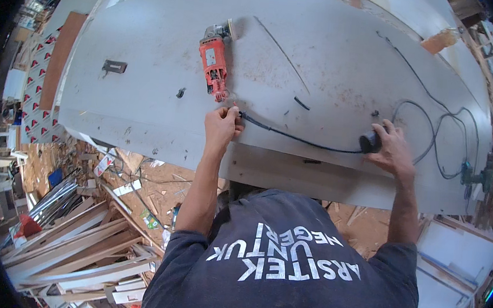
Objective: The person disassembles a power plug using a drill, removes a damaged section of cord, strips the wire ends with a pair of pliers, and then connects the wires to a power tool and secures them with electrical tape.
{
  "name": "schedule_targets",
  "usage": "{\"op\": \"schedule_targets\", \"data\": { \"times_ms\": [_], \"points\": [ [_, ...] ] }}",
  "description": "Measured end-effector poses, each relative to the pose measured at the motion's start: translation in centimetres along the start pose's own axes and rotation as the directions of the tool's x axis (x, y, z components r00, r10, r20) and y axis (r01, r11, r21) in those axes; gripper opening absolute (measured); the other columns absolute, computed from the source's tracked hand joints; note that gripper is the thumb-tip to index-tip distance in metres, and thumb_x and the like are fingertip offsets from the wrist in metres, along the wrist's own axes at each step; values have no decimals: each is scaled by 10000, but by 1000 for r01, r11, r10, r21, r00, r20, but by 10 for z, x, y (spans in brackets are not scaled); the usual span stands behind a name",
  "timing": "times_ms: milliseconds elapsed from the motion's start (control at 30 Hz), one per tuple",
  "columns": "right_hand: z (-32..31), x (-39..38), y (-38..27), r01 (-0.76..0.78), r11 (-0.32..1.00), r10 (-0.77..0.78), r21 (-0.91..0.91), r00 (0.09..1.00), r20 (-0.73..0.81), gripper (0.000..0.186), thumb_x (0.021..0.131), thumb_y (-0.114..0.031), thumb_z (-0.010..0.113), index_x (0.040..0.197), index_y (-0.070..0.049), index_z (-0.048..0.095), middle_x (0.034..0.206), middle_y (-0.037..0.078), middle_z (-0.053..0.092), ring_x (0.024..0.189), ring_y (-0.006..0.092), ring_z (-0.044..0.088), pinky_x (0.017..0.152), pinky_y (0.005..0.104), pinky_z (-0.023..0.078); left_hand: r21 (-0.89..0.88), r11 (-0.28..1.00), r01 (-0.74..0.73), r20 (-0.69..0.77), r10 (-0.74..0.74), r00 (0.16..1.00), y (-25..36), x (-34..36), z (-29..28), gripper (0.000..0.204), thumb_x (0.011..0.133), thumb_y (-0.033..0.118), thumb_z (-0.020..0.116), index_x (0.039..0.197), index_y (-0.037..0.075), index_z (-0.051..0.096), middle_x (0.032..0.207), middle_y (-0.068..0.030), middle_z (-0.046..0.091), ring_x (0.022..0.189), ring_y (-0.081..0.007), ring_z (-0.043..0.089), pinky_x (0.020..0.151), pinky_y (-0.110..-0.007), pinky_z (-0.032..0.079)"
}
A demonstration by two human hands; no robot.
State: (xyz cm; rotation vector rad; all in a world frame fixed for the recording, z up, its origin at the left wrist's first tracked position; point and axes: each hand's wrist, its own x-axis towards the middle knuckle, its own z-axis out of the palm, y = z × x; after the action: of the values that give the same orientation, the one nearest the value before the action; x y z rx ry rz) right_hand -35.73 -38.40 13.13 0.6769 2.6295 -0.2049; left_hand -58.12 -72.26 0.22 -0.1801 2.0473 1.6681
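While our left hand is pinching the near end of the black cord between thumb and forefinger, just behind the red angle grinder, the other left fingers are curling in loosely below. We're judging that this grip is keeping the cord end right by the tool's bare back, where its inner parts are showing; whether any wire is joined there, we cannot tell.

Our right hand is wrapping a black cylindrical piece, fingers spread and bent over its top and side, thumb underneath, probably because it's round and needing a cupped hold. The cord is running from our left fingers to this piece; we can't tell if it's passing through or behind. Beyond, slack cord loops are lying to the right, likely leaving the working stretch free.

The grinder is resting on the grey sheet tabletop, head pointing away, back end facing us, presumably for easy reach. Left of it, a dark slotted part and a small black bit are lying apart, seemingly set aside. A short black length and a thin rod are lying to its right. A dark green tool is sitting near the right edge.
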Motion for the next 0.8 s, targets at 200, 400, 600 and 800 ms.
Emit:
{"op": "schedule_targets", "data": {
  "times_ms": [200,400,600,800],
  "points": [
    [28,14,-97,-78,985,100,157,985,-138,661,712,-501,789,1171,-50,636,1178,145,618,1138,336,549,939,467,469,-304,949,79,30,-73,997,-5,-4,0,199,973,173,589,901,-10,618,835,-89,658,681,-188,691,531,-260,551],
    [72,7,-98,238,932,-119,274,913,-390,464,791,-324,772,1145,-56,637,1128,143,637,1101,340,584,965,460,452,-471,876,104,68,-81,994,-17,-2,-2,167,989,168,571,948,8,597,874,-108,664,734,-215,707,593,-269,569],
    [82,8,-102,334,927,-251,169,890,-382,485,794,-159,721,1244,-59,569,1128,158,644,1083,356,607,977,450,451,-416,892,178,167,-118,979,-9,-1,-11,180,987,196,589,976,18,610,876,-76,674,744,-210,708,596,-280,558],
    [93,32,-176,433,800,-283,416,883,-375,474,817,-136,685,1264,-50,555,1093,178,655,1032,368,622,901,444,493,-360,915,185,197,-119,973,-9,5,-17,169,954,203,640,887,49,659,795,-27,659,685,-120,647,585,-243,509]
  ]
}}
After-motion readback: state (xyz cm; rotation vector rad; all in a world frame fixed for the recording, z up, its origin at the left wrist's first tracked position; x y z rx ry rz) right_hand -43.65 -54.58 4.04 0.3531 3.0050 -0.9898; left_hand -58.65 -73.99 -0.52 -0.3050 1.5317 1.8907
